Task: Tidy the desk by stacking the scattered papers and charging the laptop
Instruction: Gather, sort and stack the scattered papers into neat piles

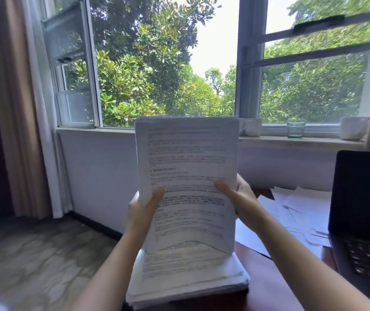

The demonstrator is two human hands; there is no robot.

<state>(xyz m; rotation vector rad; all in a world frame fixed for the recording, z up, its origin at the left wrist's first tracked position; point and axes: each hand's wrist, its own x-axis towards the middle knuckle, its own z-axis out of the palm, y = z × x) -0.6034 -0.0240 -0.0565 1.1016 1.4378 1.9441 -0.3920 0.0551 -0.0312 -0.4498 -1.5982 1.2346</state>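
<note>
I am gripping a sheaf (187, 176) upright with both hands: my left hand (142, 208) is clenching its left edge, thumb across the print, and my right hand (239, 198) is pinching the right edge, fingers wrapping behind. The sheaf's bottom edge is resting on, or hanging just above, the pile (188, 281) lying flat at 6 o'clock; I cannot tell which.

To do this step well, I am judging that the sheets want tapping down on their bottom edge until the sides line up, with both grips light enough for pages to slide, then laying square on the pile.

More loose papers (300, 212) are lying scattered on the table (267, 286) at 3 o'clock, touching the laptop (363, 212), which is standing open and dark at the right edge. On the sill at 1 o'clock are sitting mugs (252, 127) and a glass jar (296, 129).

The whole view is blurring, so the print is unreadable. The laptop is being cut off by the frame, and I am seeing no charger or cable. The sheaf is hiding part of the pile and sill.
</note>
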